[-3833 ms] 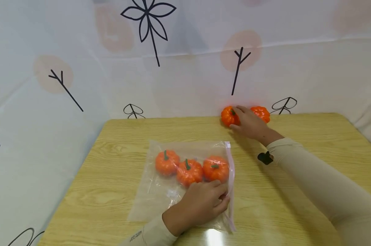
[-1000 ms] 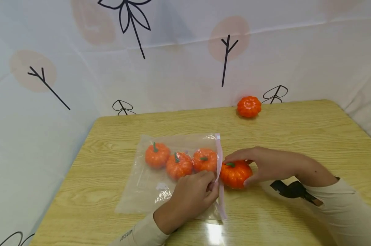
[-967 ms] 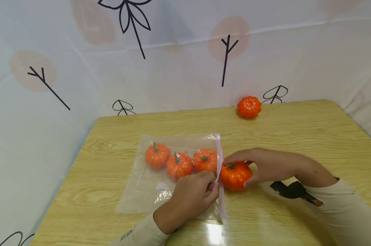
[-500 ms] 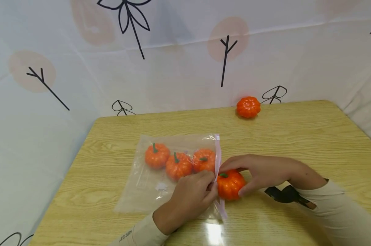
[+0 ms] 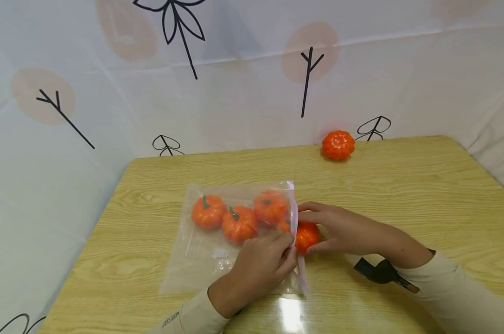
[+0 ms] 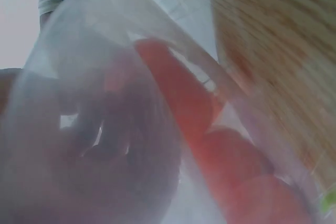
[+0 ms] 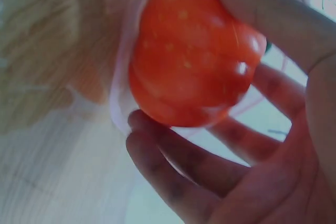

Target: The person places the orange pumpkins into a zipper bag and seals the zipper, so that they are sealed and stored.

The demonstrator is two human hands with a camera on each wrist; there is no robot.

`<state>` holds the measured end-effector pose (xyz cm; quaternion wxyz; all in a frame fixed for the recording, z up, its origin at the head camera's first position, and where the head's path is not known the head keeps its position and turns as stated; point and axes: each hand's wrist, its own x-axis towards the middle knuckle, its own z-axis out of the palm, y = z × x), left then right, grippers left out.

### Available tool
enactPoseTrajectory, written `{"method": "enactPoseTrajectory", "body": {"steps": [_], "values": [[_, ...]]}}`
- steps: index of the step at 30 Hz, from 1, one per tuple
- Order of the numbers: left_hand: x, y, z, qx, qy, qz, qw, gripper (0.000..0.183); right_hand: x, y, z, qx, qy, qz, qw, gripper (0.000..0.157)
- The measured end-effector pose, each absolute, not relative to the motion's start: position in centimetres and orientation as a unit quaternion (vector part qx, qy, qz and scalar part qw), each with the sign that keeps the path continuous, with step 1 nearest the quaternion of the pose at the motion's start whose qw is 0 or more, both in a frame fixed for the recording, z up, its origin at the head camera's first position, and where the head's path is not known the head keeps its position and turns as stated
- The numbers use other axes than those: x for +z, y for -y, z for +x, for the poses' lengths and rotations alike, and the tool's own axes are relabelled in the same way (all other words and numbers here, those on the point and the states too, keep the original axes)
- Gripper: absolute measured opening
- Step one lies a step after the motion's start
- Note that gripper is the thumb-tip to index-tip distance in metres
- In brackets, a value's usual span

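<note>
A clear zip bag (image 5: 193, 260) with a pale pink zip edge lies on the table, its mouth facing right. Three orange toy pumpkins with green stems lie inside, among them a left one (image 5: 208, 213), a middle one (image 5: 239, 226) and a right one (image 5: 271, 207). My left hand (image 5: 260, 262) pinches the bag's edge at the mouth. My right hand (image 5: 343, 230) grips another toy pumpkin (image 7: 194, 51) between thumb and fingers; it sits partway through the mouth, its left part behind the film. In the left wrist view, film blurs the pumpkins (image 6: 231, 156).
One more orange toy pumpkin (image 5: 338, 145) sits at the table's back edge, against the patterned white cloth (image 5: 235, 111). Wood-grain table (image 5: 402, 185) surface surrounds the bag. A black strap (image 5: 379, 271) hangs at the right wrist.
My right hand brought a pumpkin from the back edge to the bag, then moved it left into the mouth. The right pumpkin inside shifted back and left. The left hand stayed at the edge.
</note>
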<state>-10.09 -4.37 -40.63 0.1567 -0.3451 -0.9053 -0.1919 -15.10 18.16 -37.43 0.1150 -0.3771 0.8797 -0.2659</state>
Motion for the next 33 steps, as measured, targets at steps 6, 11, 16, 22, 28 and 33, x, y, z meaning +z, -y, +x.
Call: {"method": "enactPoseTrajectory", "body": {"steps": [6,11,16,22,28,33], "values": [[-40.8,4.4,-10.2,-0.173,0.906,-0.342,0.178,0.012,-38.2,-17.3,-14.6,-0.224,-0.897,-0.380,0.031,0.059],[-40.8,4.2,-10.0,-0.152,0.913,-0.328,0.188,0.014,-38.7,-16.6,-14.3,-0.226,-0.901,-0.370,0.004,0.060],[-40.7,3.8,-9.2,-0.125,0.931,-0.295,0.176,0.019,-39.5,-16.0,-14.1,-0.242,-0.906,-0.347,0.001,0.059],[-40.6,3.5,-8.7,-0.118,0.950,-0.265,0.119,0.022,-40.2,-15.6,-14.1,-0.253,-0.906,-0.337,-0.028,0.059],[-40.7,3.3,-8.5,-0.119,0.950,-0.265,0.114,0.021,-40.2,-15.2,-14.0,-0.258,-0.917,-0.301,-0.039,0.064],[-41.1,3.5,-8.7,-0.075,0.931,-0.290,0.208,0.015,-40.1,-15.2,-14.0,-0.254,-0.924,-0.280,-0.064,0.066]]}}
